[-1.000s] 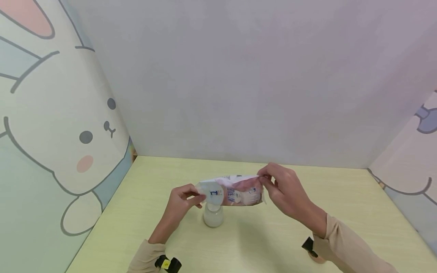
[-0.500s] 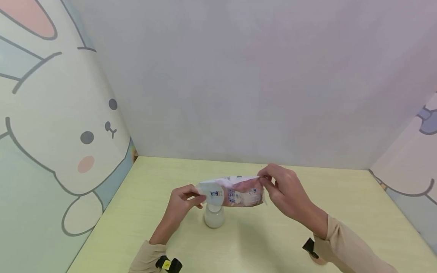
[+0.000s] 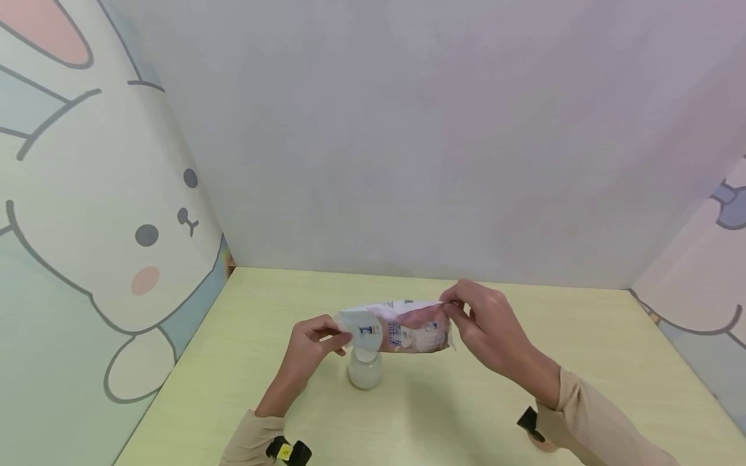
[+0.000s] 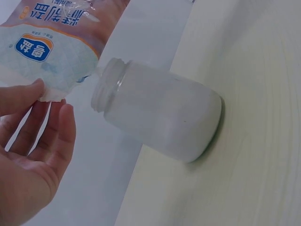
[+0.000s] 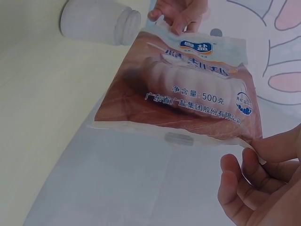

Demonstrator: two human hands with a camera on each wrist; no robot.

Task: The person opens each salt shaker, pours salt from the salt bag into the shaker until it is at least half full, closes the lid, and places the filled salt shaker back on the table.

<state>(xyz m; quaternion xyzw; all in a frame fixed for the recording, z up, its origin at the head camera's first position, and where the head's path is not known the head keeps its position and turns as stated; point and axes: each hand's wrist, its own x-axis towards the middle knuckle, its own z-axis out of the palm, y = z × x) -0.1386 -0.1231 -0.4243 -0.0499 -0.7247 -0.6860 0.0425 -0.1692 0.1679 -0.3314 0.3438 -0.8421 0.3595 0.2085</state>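
A plastic salt bag [image 3: 416, 333], printed pinkish brown and pale blue with "500克" on it, is held on its side above the table. My left hand [image 3: 315, 343] pinches its pale blue end between thumb and fingers. At the other end, a corner of the bag is pinched by my right hand [image 3: 486, 327], higher than the left. Upright on the table under the bag's left end stands a glass jar [image 3: 365, 372] with a whitish inside. In the left wrist view the bag's edge comes right to the threaded mouth of the jar [image 4: 162, 113], which has no lid on.
Both hands work over a pale yellow wood-grain table [image 3: 280, 291], backed by a grey wall [image 3: 408, 162]. A rabbit is drawn on the left panel [image 3: 105, 213]. Partly hidden under the right sleeve [image 3: 600, 421] is a small tan rounded thing [image 3: 542, 444].
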